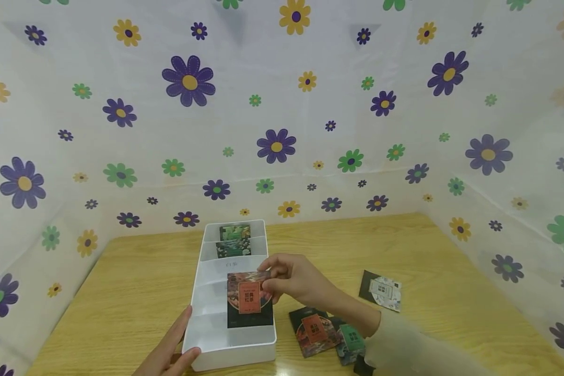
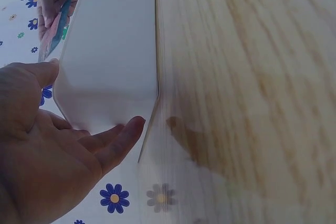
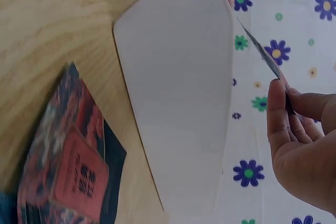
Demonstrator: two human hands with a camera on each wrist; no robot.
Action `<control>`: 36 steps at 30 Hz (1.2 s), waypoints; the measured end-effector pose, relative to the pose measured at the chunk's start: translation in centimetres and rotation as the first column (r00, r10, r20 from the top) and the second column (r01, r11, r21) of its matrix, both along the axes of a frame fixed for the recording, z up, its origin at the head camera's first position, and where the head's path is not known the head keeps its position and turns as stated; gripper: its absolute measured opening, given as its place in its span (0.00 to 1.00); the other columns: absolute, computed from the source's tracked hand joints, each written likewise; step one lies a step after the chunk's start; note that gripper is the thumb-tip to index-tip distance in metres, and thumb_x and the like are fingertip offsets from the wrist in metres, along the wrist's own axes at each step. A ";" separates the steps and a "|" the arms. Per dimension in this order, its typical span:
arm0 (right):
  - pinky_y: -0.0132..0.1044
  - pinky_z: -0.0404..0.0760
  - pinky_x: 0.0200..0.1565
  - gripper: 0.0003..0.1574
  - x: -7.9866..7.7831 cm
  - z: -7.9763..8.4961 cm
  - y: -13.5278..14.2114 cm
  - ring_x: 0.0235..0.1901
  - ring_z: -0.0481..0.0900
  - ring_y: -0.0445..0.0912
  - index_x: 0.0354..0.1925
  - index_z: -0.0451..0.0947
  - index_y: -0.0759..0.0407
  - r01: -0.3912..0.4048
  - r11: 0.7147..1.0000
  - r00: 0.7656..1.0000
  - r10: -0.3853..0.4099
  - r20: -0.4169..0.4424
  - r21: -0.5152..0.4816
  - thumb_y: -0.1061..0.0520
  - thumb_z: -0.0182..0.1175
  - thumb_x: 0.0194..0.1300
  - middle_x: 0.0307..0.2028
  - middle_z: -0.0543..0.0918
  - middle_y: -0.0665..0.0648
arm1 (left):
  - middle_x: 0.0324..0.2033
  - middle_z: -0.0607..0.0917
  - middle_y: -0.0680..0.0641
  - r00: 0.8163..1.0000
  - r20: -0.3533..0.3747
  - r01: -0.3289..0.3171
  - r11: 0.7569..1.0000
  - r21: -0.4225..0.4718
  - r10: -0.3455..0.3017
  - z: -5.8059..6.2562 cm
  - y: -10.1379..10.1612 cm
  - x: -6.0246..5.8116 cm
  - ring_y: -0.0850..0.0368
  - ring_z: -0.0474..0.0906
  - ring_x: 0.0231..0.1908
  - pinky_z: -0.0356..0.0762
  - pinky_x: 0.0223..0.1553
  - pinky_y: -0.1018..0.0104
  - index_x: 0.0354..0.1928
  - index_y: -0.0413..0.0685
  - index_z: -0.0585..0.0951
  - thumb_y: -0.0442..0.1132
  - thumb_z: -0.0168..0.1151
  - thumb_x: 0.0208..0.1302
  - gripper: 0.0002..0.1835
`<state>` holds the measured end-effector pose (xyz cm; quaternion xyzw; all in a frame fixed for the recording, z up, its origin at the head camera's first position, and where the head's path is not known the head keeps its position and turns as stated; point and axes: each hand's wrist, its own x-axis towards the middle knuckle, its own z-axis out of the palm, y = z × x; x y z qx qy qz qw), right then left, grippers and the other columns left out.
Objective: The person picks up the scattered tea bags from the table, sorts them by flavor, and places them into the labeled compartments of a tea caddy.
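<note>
Head view, dark packet (image 1: 249, 302), red label (image 1: 249, 293), right hand (image 1: 293, 279) pinching it; left hand (image 1: 167, 350) spread against box (image 1: 235, 359)

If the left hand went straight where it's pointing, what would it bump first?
Most likely the white box. The left hand seems to be touching its near left corner, with nothing between, though depth is hard to judge.

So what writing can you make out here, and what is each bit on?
"经典红茶", as best I can read it: label of the held packet in the right hand; its smaller print is unreadable.
Handwriting on a divider of the white tray: too faint to read surely.
Red-labelled packet on the table, green-labelled packet and black-and-white packet: characters too small or blurred.
Green packets in the tray: nothing readable.
</note>
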<state>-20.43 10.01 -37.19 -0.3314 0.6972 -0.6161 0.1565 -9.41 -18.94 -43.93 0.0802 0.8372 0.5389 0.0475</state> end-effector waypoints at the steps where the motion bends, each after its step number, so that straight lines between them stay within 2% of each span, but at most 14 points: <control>1: 0.49 0.81 0.31 0.15 0.2 -0.2 -0.4 0.28 0.81 0.52 0.49 0.74 0.66 -0.008 1.000 1.000 0.008 0.006 0.000 0.66 0.59 0.62 0.32 0.82 0.63 | 0.70 0.50 0.42 1.000 -0.001 0.003 1.000 0.012 -0.003 -0.1 0.0 0.0 0.38 0.56 0.62 0.79 0.40 0.63 0.73 0.53 0.50 0.43 0.62 0.61 0.42; 8: 0.46 0.82 0.29 0.14 1.2 -1.0 -2.1 0.26 0.81 0.53 0.46 0.75 0.64 -0.018 1.000 0.999 0.018 0.036 0.012 0.67 0.60 0.61 0.30 0.83 0.63 | 0.70 0.48 0.37 0.998 -0.040 0.058 0.997 0.054 -0.056 -0.3 -0.2 -0.2 0.33 0.56 0.60 0.80 0.38 0.60 0.73 0.51 0.48 0.39 0.61 0.63 0.42; 15: 0.46 0.81 0.24 0.09 1.6 -1.6 -3.0 0.24 0.82 0.53 0.42 0.77 0.63 -0.015 0.999 0.999 0.013 0.043 0.051 0.67 0.59 0.62 0.28 0.84 0.61 | 0.70 0.47 0.41 0.998 0.018 0.062 0.997 0.044 -0.063 -0.1 -0.2 -0.1 0.34 0.54 0.62 0.80 0.39 0.59 0.73 0.50 0.47 0.39 0.60 0.64 0.42; 17: 0.46 0.81 0.22 0.07 1.9 -1.7 -3.2 0.24 0.82 0.53 0.40 0.78 0.62 -0.009 0.997 0.999 0.005 0.048 0.072 0.66 0.58 0.63 0.28 0.84 0.60 | 0.70 0.48 0.40 0.998 -0.002 0.058 0.997 0.051 -0.058 -0.2 -0.1 -0.1 0.34 0.55 0.61 0.80 0.39 0.59 0.73 0.50 0.47 0.38 0.60 0.63 0.42; 20: 0.45 0.81 0.21 0.04 2.3 -1.8 -3.4 0.23 0.82 0.53 0.38 0.78 0.62 0.005 0.995 0.998 -0.011 0.062 0.102 0.66 0.58 0.63 0.28 0.85 0.58 | 0.69 0.50 0.37 0.996 -0.068 0.064 0.997 0.041 -0.061 -0.5 -0.1 -0.1 0.34 0.57 0.60 0.80 0.37 0.60 0.73 0.47 0.48 0.36 0.60 0.63 0.41; 22: 0.44 0.81 0.21 0.03 2.5 -1.9 -3.6 0.23 0.82 0.52 0.36 0.78 0.62 0.014 0.992 0.998 -0.022 0.066 0.126 0.66 0.58 0.63 0.27 0.85 0.57 | 0.69 0.51 0.36 0.992 -0.113 0.066 0.997 0.037 -0.061 -0.6 -0.1 0.0 0.38 0.60 0.59 0.80 0.36 0.61 0.72 0.47 0.49 0.34 0.60 0.63 0.41; 26: 0.40 0.80 0.19 0.03 3.0 -2.0 -4.0 0.19 0.81 0.48 0.33 0.79 0.60 0.037 0.978 0.998 -0.046 0.037 0.204 0.65 0.60 0.62 0.25 0.84 0.52 | 0.68 0.52 0.36 0.987 -0.149 0.065 0.998 0.023 -0.061 -0.9 -0.1 0.0 0.43 0.63 0.58 0.79 0.36 0.62 0.72 0.47 0.50 0.33 0.60 0.63 0.40; 31: 0.37 0.79 0.17 0.04 3.4 -1.9 -4.2 0.14 0.78 0.44 0.31 0.77 0.57 0.041 0.959 0.999 -0.038 -0.017 0.280 0.65 0.60 0.62 0.23 0.84 0.48 | 0.68 0.51 0.36 0.989 -0.141 0.059 0.997 0.046 -0.052 -0.9 0.0 0.2 0.36 0.61 0.58 0.79 0.35 0.63 0.72 0.49 0.50 0.34 0.60 0.63 0.40; 36: 0.33 0.79 0.18 0.05 3.5 -1.6 -4.2 0.13 0.77 0.41 0.31 0.76 0.56 0.027 0.944 0.997 0.000 -0.083 0.330 0.65 0.60 0.62 0.23 0.83 0.47 | 0.69 0.51 0.38 0.991 -0.126 0.047 0.997 0.054 -0.040 -0.7 0.1 0.1 0.34 0.60 0.58 0.79 0.36 0.63 0.72 0.51 0.51 0.35 0.60 0.63 0.40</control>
